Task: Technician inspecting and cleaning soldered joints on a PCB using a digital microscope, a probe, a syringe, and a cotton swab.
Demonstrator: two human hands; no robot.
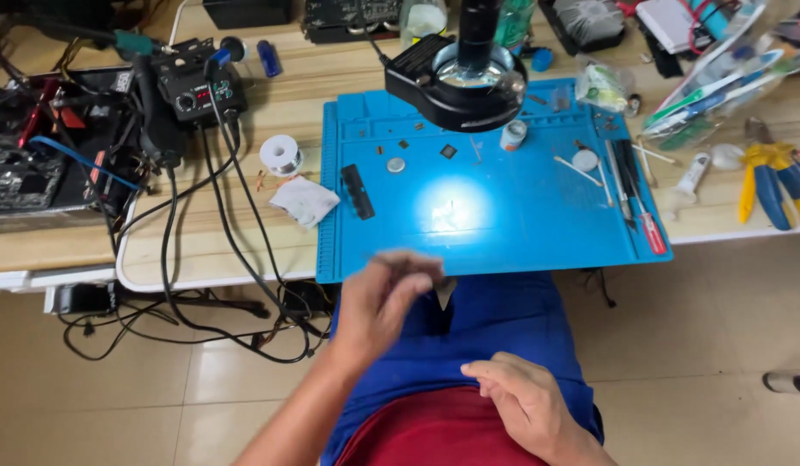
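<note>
Chip pinched in left hand, just below mat edge; right hand lies slack farther below, holding nothing.

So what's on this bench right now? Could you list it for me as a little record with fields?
Setting: wooden bench with a blue work mat
Light: black ring lamp above the mat, throwing a bright spot
Left hand: raised at the mat's near edge, blurred, fingers pinched on a small dark piece
Right hand: resting on the lap, empty
On the mat: small parts, a red-handled screwdriver
Left of the mat: solder spool, white wipe, black cables
Far right: yellow-and-blue pliers
</note>
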